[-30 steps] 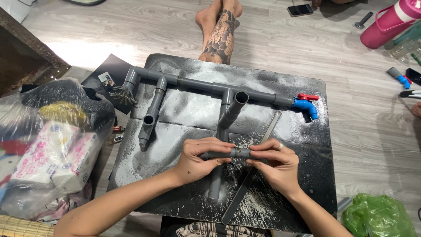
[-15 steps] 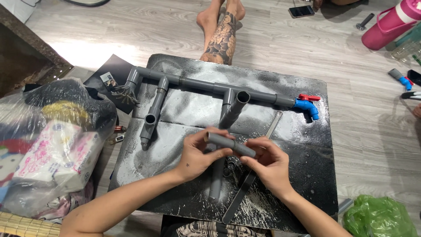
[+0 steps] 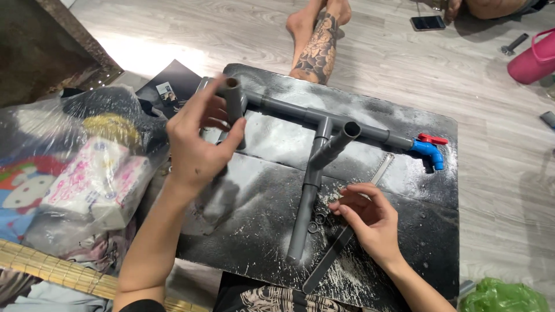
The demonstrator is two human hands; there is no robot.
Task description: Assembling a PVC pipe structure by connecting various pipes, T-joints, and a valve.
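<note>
L hand (image 3: 199,144) raised, clamped on 1 short grey pipe piece (image 3: 234,101), held upright above black board (image 3: 404,231). R hand (image 3: 370,222) loosely open, holding nothing, fingertips near hacksaw blade (image 3: 347,242) beside long grey pipe (image 3: 306,214).

— What carries the work?
— A dark, dust-streaked board (image 3: 266,231) on the wooden floor (image 3: 497,190).
— And on it?
— A grey pipe assembly (image 3: 324,150) lies near the far edge, its blue tap (image 3: 429,151) toward the right edge; a hacksaw blade (image 3: 338,251) lies near the front edge.
</note>
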